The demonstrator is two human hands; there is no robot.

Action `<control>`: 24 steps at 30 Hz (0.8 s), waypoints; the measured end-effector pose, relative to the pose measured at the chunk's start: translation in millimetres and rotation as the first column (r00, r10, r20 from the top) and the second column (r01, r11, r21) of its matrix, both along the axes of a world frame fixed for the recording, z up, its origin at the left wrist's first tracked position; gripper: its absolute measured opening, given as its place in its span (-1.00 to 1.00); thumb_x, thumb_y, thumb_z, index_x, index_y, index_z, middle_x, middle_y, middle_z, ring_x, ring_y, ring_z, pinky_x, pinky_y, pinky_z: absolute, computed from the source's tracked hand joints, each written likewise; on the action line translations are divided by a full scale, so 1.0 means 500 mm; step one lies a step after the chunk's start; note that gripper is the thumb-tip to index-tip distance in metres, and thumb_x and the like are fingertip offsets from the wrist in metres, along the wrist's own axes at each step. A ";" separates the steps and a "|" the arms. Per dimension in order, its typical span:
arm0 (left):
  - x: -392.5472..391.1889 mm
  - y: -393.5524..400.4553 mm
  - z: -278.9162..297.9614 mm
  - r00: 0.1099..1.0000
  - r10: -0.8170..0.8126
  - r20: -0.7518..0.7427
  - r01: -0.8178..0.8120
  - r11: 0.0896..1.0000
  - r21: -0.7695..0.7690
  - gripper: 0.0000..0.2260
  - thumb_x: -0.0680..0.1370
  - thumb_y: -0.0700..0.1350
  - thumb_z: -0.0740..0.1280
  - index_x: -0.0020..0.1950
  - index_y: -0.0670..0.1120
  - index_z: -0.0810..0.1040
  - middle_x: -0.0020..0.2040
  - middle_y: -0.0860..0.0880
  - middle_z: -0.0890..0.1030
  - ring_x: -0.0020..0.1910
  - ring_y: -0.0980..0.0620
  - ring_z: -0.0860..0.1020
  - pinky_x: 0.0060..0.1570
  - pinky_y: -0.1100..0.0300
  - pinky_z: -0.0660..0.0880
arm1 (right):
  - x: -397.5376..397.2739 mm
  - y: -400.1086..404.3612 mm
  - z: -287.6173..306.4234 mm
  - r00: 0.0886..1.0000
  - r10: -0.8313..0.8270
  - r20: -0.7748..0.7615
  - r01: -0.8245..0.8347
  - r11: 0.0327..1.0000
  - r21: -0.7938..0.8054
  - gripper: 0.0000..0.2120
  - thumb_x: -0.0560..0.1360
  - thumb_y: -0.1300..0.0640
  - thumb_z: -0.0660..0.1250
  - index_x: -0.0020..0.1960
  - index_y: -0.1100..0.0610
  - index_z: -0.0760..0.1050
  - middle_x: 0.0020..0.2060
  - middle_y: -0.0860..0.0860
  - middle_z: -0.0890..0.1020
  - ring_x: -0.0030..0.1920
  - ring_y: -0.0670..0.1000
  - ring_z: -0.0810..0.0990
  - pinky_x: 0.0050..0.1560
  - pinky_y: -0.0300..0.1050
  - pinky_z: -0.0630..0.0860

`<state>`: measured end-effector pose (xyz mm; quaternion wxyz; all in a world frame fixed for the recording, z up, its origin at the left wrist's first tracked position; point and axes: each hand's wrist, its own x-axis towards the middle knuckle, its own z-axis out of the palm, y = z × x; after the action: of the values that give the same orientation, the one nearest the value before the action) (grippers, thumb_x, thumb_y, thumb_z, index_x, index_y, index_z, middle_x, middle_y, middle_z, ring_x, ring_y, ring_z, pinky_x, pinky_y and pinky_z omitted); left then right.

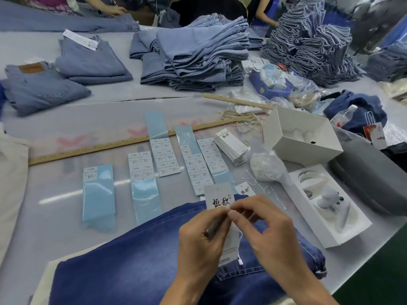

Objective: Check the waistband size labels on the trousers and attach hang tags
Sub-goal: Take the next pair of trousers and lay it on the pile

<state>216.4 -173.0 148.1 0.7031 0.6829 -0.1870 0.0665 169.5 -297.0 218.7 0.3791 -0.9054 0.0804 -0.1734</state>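
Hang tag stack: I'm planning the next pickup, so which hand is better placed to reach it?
Probably the right hand: the hang tag stack lies ahead on its side, while the left hand grips the current hang tag.

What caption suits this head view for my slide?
Both hands, left hand and right hand, pinch a hang tag above dark jeans.

"1103#" on sticker sheets (165,157)
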 end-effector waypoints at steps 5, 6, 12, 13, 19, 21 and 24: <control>0.023 0.019 -0.011 0.973 0.022 0.228 -0.053 0.990 0.131 -0.77 0.59 -0.13 0.44 0.22 0.06 0.64 0.04 0.16 0.70 -0.04 0.22 0.67 -0.13 0.25 0.61 | 0.024 0.021 -0.006 0.998 0.016 -0.058 0.005 0.940 0.341 -0.90 0.44 0.02 0.46 -0.04 -0.10 0.67 -0.08 -0.06 0.70 0.00 0.01 0.68 0.03 -0.21 0.59; 0.028 0.026 -0.012 0.969 0.008 0.247 -0.045 0.989 0.144 -0.77 0.60 -0.11 0.43 0.24 0.06 0.64 0.06 0.16 0.69 -0.03 0.21 0.66 -0.14 0.24 0.60 | 0.026 0.023 -0.006 0.999 0.021 -0.043 -0.001 0.911 0.412 -0.90 0.44 0.05 0.47 -0.05 -0.07 0.68 -0.09 -0.02 0.71 -0.01 0.01 0.69 0.03 -0.21 0.60; 0.029 0.046 0.007 0.999 -0.051 -0.004 0.051 0.998 0.041 -0.62 0.63 0.10 0.33 0.44 0.30 0.42 -0.06 0.29 0.68 -0.19 0.27 0.66 -0.24 0.43 0.52 | 0.049 0.029 0.002 0.996 -0.093 0.007 0.066 0.759 0.648 -0.86 0.42 0.07 0.45 -0.04 0.00 0.74 -0.11 0.05 0.76 -0.05 0.02 0.73 -0.01 -0.28 0.61; 0.029 0.047 0.009 0.991 -0.060 -0.117 0.058 0.998 -0.015 -0.51 0.61 0.14 0.35 0.51 0.34 0.30 -0.13 0.24 0.70 -0.26 0.19 0.67 -0.30 0.38 0.54 | 0.053 0.027 0.003 0.995 -0.099 0.013 0.067 0.757 0.650 -0.85 0.43 0.07 0.44 -0.03 -0.03 0.74 -0.09 0.03 0.76 -0.03 0.00 0.74 -0.01 -0.29 0.61; 0.035 0.052 0.007 0.957 0.012 -0.288 -0.031 0.998 -0.060 -0.78 0.59 0.10 0.29 0.22 0.34 0.51 -0.12 0.11 0.73 -0.23 0.09 0.69 -0.34 0.22 0.59 | 0.062 0.032 0.000 1.000 -0.018 -0.004 0.018 0.923 0.384 -0.81 0.55 0.13 0.39 0.05 -0.12 0.70 -0.03 -0.06 0.72 -0.01 0.02 0.70 -0.01 -0.15 0.64; 0.035 0.054 0.006 0.962 0.050 -0.267 -0.063 0.997 -0.042 -0.86 0.61 0.08 0.27 0.11 0.26 0.58 -0.14 0.10 0.72 -0.25 0.11 0.66 -0.34 0.17 0.58 | 0.064 0.040 -0.006 1.000 -0.014 -0.003 0.015 0.946 0.323 -0.78 0.56 0.19 0.41 0.07 -0.10 0.70 -0.03 -0.09 0.71 0.00 0.03 0.70 0.01 -0.07 0.64; 0.035 0.058 0.011 0.975 0.071 -0.211 -0.074 0.997 -0.006 -0.87 0.61 0.08 0.28 0.06 0.27 0.61 -0.14 0.15 0.70 -0.21 0.14 0.65 -0.32 0.28 0.55 | 0.066 0.052 -0.003 0.999 -0.036 0.018 0.030 0.959 0.282 -0.73 0.54 0.21 0.46 0.10 -0.15 0.66 -0.05 -0.16 0.72 -0.03 -0.02 0.71 -0.03 -0.23 0.62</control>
<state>234.0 -144.1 153.3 0.7206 0.6877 -0.0861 0.0206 202.6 -270.9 217.0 0.5021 -0.8387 0.1149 -0.1770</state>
